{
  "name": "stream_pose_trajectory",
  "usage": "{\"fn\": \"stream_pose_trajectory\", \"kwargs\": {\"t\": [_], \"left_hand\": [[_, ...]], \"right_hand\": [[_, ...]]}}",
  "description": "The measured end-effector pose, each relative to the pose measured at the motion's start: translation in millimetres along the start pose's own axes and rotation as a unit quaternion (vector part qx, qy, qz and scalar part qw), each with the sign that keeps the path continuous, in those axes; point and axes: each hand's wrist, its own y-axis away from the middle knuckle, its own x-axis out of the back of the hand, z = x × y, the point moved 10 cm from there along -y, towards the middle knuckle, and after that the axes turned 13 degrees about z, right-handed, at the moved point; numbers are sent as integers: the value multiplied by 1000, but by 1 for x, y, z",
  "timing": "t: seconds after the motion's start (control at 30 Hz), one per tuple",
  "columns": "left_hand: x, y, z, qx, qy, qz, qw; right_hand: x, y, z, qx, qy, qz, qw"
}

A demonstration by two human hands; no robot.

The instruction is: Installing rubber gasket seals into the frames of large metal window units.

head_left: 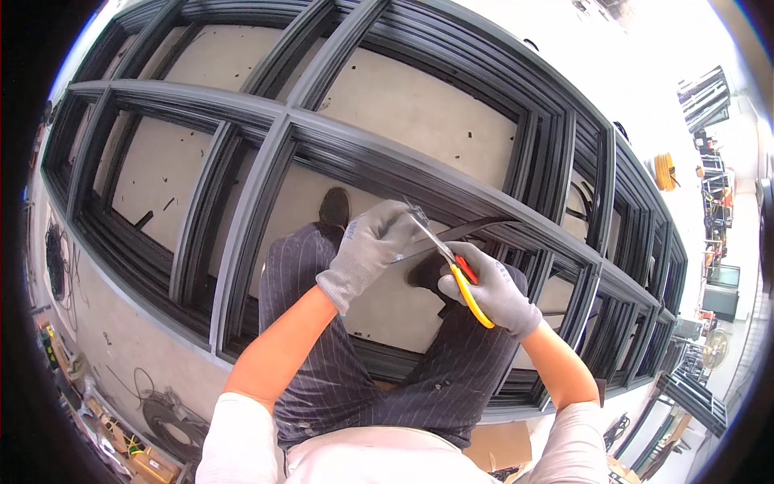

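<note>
My gloved left hand (372, 246) is closed on the end of a dark, flexible strip (459, 230), like a rubber seal. The strip curves away to the right, behind the tool and over the window-like frames. My gloved right hand (493, 284) is closed around snips (461, 282) with yellow and red handles. Their long metal blades point up and left to the strip's end at my left fingertips. Whether the blades touch the strip I cannot make out. Both hands are above an opening in the stacked dark grey metal frames (363, 139), between my knees.
The frames' bars surround my legs, and my shoe (334, 206) stands inside one opening. Black scraps (145, 219) lie on the floor. A yellow coil (664, 172) lies at the right, near shelves of tools. A cardboard piece (498, 445) is behind my right side.
</note>
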Motion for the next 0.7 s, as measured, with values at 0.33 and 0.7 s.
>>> {"fn": "stream_pose_trajectory", "kwargs": {"t": [0.33, 0.7], "left_hand": [[-1, -2, -3, 46, -6, -22, 999], [9, -4, -23, 81, -9, -18, 996]], "right_hand": [[8, -7, -10, 6, 52, 22, 998], [7, 1, 0, 1, 129, 25, 991]]}}
